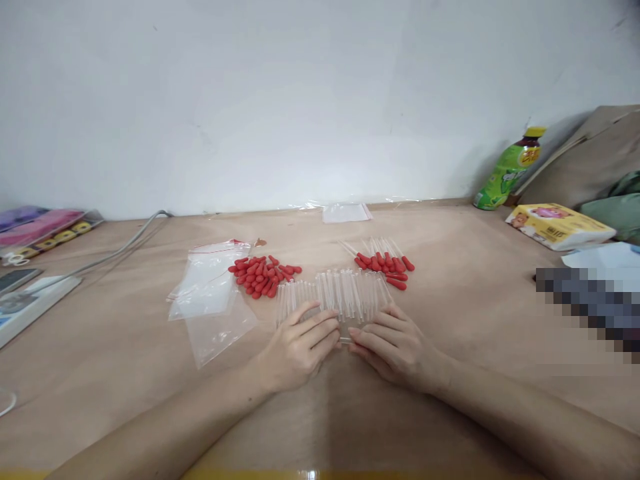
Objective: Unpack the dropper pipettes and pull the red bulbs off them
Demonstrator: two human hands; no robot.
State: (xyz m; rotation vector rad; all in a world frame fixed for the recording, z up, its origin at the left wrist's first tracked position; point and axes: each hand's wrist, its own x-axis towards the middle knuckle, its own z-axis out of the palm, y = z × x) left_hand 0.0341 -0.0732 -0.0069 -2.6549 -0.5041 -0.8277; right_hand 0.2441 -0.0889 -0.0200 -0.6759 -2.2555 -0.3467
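Observation:
A row of clear glass tubes lies on the brown table in front of me. My left hand rests flat at the near left end of the row, fingers stretched out and touching the tubes. My right hand lies flat at the near right end, fingers extended toward the left hand. Behind the tubes to the left is a heap of red rubber bulbs. Behind them to the right lie several finished droppers with red bulbs.
Empty clear zip bags lie left of the bulbs, another bag by the wall. A green drink bottle, a yellow tissue pack and brown bags stand at the right. A power strip and cable are at the left.

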